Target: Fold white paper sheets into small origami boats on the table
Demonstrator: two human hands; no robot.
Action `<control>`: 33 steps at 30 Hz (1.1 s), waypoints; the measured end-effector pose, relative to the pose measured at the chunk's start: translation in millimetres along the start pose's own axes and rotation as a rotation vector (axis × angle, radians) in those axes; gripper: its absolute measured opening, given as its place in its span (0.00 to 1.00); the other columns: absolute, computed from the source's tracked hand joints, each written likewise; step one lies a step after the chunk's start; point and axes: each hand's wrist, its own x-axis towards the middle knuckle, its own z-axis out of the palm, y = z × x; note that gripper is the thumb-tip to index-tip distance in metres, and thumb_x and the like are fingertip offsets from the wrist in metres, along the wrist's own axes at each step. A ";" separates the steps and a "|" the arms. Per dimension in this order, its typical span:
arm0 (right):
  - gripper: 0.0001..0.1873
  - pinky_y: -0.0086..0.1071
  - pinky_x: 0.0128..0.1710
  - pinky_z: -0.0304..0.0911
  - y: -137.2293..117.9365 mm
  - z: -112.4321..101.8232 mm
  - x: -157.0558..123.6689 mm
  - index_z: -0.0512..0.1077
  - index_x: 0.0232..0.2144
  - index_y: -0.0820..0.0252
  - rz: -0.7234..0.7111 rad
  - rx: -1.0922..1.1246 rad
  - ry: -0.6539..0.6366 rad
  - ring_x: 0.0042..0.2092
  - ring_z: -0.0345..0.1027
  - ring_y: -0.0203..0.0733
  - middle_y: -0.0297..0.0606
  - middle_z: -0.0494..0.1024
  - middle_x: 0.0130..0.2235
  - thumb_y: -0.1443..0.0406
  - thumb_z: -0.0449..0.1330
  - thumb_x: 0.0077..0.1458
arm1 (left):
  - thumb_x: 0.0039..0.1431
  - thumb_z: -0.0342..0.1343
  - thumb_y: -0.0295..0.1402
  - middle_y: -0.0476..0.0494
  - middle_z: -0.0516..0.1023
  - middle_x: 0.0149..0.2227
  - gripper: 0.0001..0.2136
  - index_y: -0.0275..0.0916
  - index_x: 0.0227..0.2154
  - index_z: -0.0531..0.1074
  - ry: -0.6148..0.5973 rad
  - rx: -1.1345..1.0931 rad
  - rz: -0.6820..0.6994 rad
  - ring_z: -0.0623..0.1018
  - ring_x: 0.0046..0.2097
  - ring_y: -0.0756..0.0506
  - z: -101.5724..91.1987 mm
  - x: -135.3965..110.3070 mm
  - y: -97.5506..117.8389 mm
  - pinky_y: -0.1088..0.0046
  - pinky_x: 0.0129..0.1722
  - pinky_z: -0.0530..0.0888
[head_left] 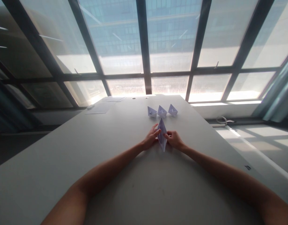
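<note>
Now the left hand [150, 138] and right hand [173, 139] both pinch the folded paper [162, 134] standing mid-table [64, 162], near the far edge. Best pull both sides gently and evenly so it won't tear.

Between the two hands the folded paper piece [162, 135] stands on the table [64, 162], and just beyond it three small paper boats [162, 111] sit in a row, blocking the way straight ahead toward the window. Loose paper sheets [104, 106] lie at the far left corner. To either side of the forearms and nearer the person, the tabletop is bare and open.
</note>
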 end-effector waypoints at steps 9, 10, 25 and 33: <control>0.13 0.27 0.18 0.55 1.5 -6.3 1.9 0.70 0.21 0.61 0.130 0.117 0.090 0.20 0.65 0.37 0.34 0.71 0.18 0.59 0.57 0.51 | 0.54 0.61 0.35 0.44 0.79 0.38 0.18 0.39 0.49 0.74 0.006 0.066 0.016 0.79 0.37 0.43 6.3 -2.2 6.0 0.68 0.37 0.75; 0.12 0.27 0.18 0.55 0.7 -6.3 1.5 0.70 0.22 0.61 0.139 0.132 0.086 0.20 0.64 0.36 0.34 0.71 0.18 0.59 0.58 0.51 | 0.52 0.62 0.34 0.44 0.79 0.36 0.17 0.37 0.46 0.75 0.005 0.089 0.020 0.79 0.36 0.43 6.6 -2.7 6.2 0.68 0.37 0.75; 0.11 0.29 0.30 0.61 -4.2 -10.7 0.2 0.65 0.24 0.58 0.205 0.611 -0.039 0.29 0.66 0.37 0.29 0.71 0.24 0.64 0.65 0.39 | 0.46 0.59 0.28 0.40 0.79 0.34 0.14 0.30 0.38 0.75 -0.098 -0.080 -0.170 0.78 0.35 0.45 -4.3 0.7 9.9 0.71 0.38 0.73; 0.15 0.31 0.36 0.64 -18.5 -17.2 -5.1 0.70 0.31 0.59 0.250 0.905 -0.252 0.32 0.67 0.39 0.34 0.75 0.31 0.66 0.65 0.36 | 0.45 0.57 0.25 0.43 0.78 0.32 0.12 0.33 0.36 0.74 -0.092 0.003 -0.158 0.75 0.34 0.46 0.0 0.5 8.8 0.72 0.36 0.71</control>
